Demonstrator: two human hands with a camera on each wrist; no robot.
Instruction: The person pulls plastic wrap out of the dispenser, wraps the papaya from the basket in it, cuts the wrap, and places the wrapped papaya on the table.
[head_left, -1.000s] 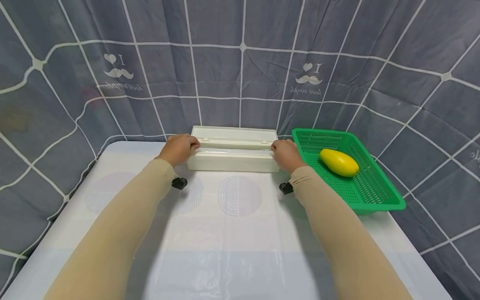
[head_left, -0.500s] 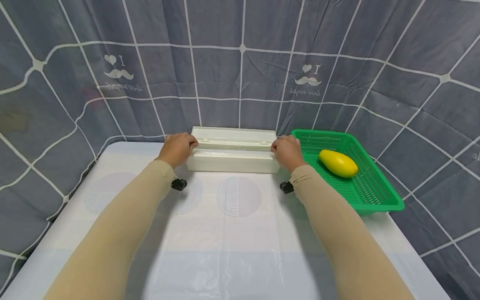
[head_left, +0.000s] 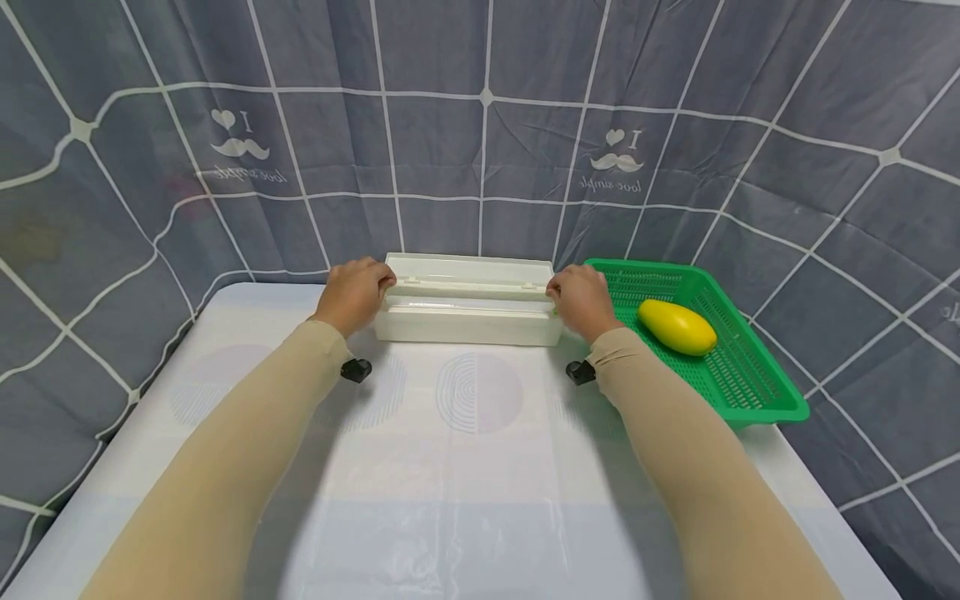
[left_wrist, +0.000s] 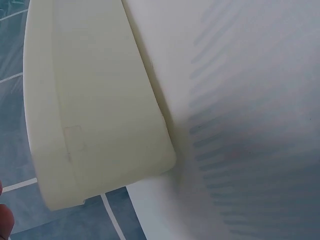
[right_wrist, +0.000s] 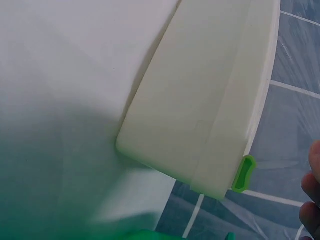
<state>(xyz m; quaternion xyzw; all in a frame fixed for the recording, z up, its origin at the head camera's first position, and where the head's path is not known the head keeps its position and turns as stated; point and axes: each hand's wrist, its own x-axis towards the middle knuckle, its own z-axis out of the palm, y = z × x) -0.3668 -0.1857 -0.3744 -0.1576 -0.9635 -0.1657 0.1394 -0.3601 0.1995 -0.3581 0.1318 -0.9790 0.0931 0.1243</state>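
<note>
A long white plastic-wrap dispenser box (head_left: 467,327) stands at the table's far side, its lid (head_left: 468,268) tilted back. Clear plastic wrap (right_wrist: 300,45) shows as shiny wrinkles beyond the box in the right wrist view. At the dispenser's left end, my left hand (head_left: 352,295) pinches the wrap between thumb and curled fingers. Opposite it, my right hand (head_left: 583,300) pinches the wrap's other side. Only fingertips of each hand enter the wrist views, held off from the box. A small green slider (right_wrist: 244,174) sits at the box's right end.
Right of the dispenser, a green perforated basket (head_left: 765,413) holds a smooth yellow oblong fruit (head_left: 677,327). A white patterned cloth (head_left: 480,467) covers the table. Grey grid-printed curtains (head_left: 442,142) hang close behind and at both sides.
My right hand has shifted slightly right and up, my left slightly left, so they stand a little farther apart. The green slider now shows beside my right hand. Box and basket stay put.
</note>
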